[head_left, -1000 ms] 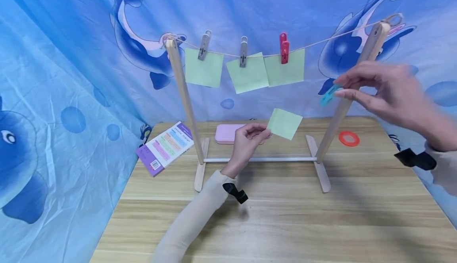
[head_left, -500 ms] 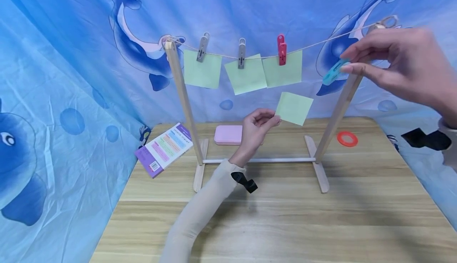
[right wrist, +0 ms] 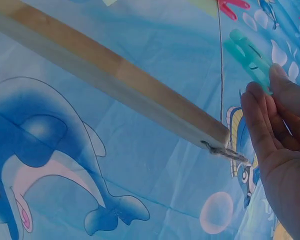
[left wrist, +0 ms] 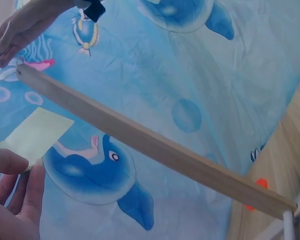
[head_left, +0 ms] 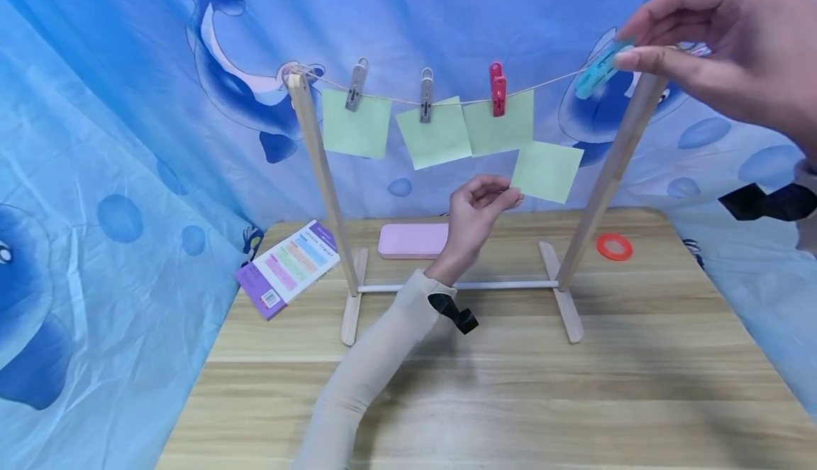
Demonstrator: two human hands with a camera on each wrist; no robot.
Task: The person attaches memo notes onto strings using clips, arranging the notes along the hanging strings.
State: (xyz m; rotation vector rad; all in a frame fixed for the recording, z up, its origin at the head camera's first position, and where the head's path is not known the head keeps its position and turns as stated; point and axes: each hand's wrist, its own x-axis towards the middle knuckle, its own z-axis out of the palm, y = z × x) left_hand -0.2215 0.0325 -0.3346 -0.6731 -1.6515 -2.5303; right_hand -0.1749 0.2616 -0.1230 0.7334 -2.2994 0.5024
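Observation:
My left hand (head_left: 475, 218) pinches a square green paper note (head_left: 547, 171) by its lower left corner, below the string (head_left: 555, 81). In the left wrist view the same note (left wrist: 37, 132) rises from thumb and fingertips. High on the right, my right hand (head_left: 734, 45) pinches a turquoise clothespin (head_left: 600, 71), which overlaps the string near the right post. The right wrist view has this clothespin (right wrist: 250, 57) between thumb and fingers, its far end toward the string. Three more green notes hang from the string, under two grey clothespins (head_left: 426, 94) and a red clothespin (head_left: 498, 89).
The string spans a wooden stand with a left post (head_left: 322, 179) and a right post (head_left: 609, 179), joined by a white bar (head_left: 504, 285). On the table (head_left: 510, 399) lie a purple-and-white booklet (head_left: 290, 268), a pink case (head_left: 411, 240) and a red ring (head_left: 615, 247).
My left hand has carried the green note up and to the right, toward the string. My right hand has risen with the turquoise clothespin up to string height. The hanging notes stay put.

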